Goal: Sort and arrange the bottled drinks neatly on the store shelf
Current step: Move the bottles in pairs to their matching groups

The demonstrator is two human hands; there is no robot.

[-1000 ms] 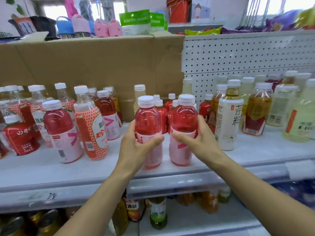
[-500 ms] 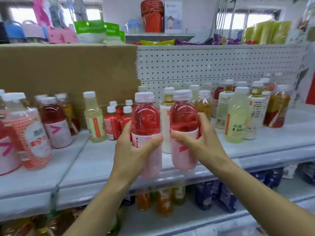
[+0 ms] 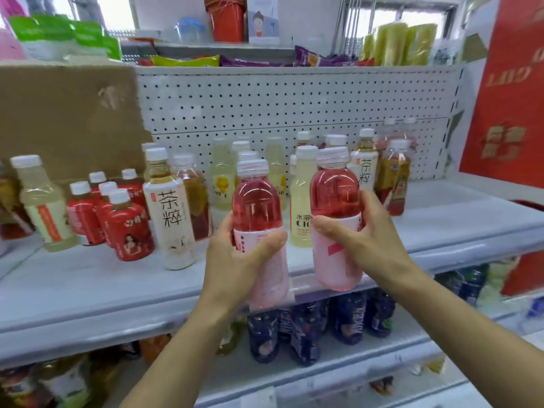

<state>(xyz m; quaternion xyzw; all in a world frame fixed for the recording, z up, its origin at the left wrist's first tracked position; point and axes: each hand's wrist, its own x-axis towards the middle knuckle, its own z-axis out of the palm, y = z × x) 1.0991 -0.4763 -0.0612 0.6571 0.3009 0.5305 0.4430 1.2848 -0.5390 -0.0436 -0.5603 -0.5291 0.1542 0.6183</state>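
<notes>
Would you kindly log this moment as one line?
left hand grips left pink bottle | right hand grips right pink bottle | both held before shelf

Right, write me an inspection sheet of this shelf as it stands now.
Surface: white shelf, holding drinks in mixed rows.
Job's things: left pink bottle and right pink bottle, both upright, held off the shelf in front of its edge. White tea bottle, small red bottles, pale yellow bottles and amber bottle stand mixed behind.
Clutter: cardboard sheet against the back at left.
Hands: left hand grips the left pink bottle at its label; right hand grips the right pink bottle likewise.
Cables: nothing seen.
Surroundings: pegboard back panel; dark bottles on the lower shelf; snack packets on top; red box at right.
</notes>
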